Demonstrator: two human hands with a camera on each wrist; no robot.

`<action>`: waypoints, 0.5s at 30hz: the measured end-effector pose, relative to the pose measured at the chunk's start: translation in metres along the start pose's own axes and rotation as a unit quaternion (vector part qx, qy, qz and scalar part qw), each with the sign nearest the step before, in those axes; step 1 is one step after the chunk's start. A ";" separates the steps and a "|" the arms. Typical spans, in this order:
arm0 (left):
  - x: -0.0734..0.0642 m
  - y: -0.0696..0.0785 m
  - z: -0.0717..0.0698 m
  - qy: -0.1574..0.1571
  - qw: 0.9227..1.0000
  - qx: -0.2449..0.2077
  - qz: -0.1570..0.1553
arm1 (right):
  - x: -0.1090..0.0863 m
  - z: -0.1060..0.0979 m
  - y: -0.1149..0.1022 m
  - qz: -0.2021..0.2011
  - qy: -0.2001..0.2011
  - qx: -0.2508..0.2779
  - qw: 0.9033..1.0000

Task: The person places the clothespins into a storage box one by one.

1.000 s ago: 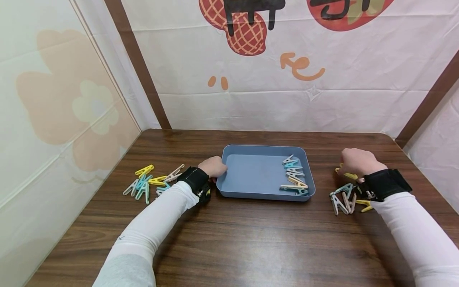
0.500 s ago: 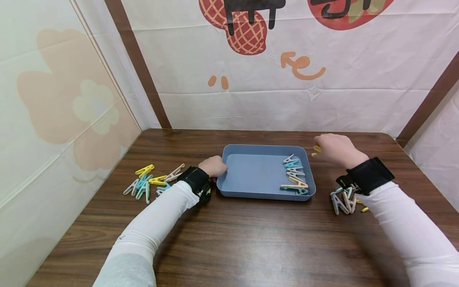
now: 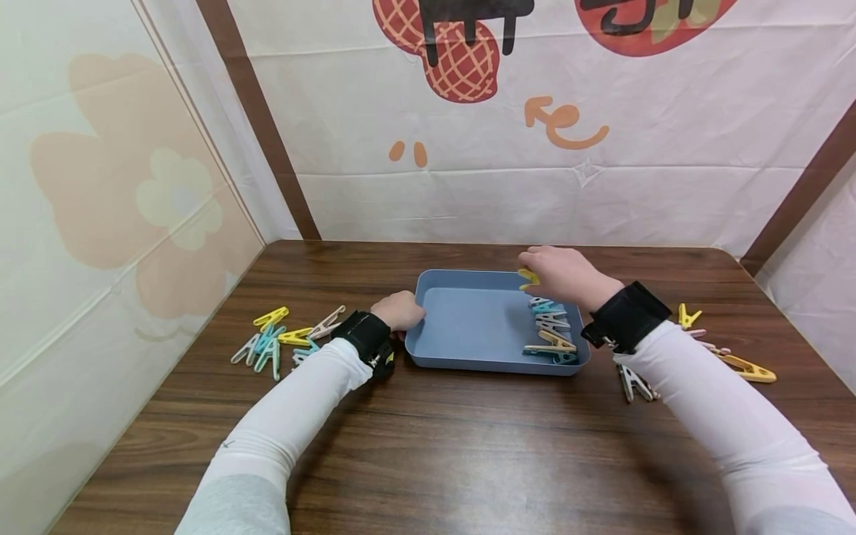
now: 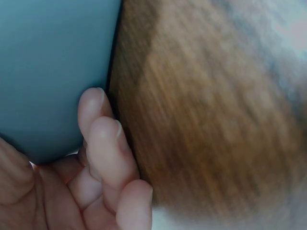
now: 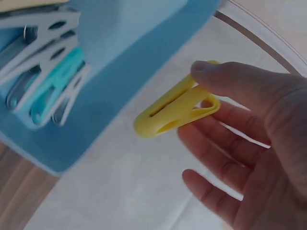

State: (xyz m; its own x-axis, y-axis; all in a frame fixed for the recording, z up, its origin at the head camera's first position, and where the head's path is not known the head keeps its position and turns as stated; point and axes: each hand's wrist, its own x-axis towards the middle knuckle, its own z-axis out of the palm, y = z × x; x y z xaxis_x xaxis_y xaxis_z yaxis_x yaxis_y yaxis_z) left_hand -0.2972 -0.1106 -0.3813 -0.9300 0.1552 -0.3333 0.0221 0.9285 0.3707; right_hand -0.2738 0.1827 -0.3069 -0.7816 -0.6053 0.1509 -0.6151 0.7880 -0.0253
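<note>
A blue-grey tray (image 3: 468,323) lies on the wooden table. At its left end, my left hand (image 3: 397,310) grips the wall; in the left wrist view the fingers (image 4: 108,148) curl against the tray's side. Above the tray's back right part, my right hand (image 3: 560,277) pinches a yellow clothespin (image 5: 175,106) between thumb and fingers. Inside the tray, along the right side, several clothespins (image 3: 552,321) in white, blue and cream lie in a column. The right hand partly covers the tray's back right corner in the head view.
On the left of the table is a loose pile of yellow, blue and pale clothespins (image 3: 267,345). More lie at the right, including a yellow clothespin (image 3: 747,369), partly hidden by my right sleeve (image 3: 718,405). A printed cloth (image 3: 468,200) hangs behind the table.
My right hand has lifted the yellow clothespin from the right pile and carried it left, to above the tray's back right part. The left hand and the tray have stayed put.
</note>
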 end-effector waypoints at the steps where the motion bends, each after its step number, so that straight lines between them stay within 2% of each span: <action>1: 0.000 0.000 0.000 0.000 1.000 0.000 0.000 | 0.004 0.004 -0.001 -0.006 -0.004 0.000 1.000; 8: 0.002 0.000 0.002 -0.001 1.000 0.000 -0.011 | 0.027 0.027 -0.004 -0.034 -0.033 -0.018 0.999; 15: 0.002 0.000 0.001 0.000 1.000 -0.002 -0.017 | 0.035 0.041 -0.006 -0.048 -0.059 -0.068 0.995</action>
State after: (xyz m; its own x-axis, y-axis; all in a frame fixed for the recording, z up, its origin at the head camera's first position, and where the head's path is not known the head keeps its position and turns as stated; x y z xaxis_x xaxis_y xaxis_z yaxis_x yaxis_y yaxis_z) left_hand -0.2986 -0.1098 -0.3823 -0.9303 0.1230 -0.3454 -0.0110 0.9322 0.3617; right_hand -0.3016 0.1517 -0.3421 -0.7312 -0.6815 0.0289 -0.6744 0.7287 0.1193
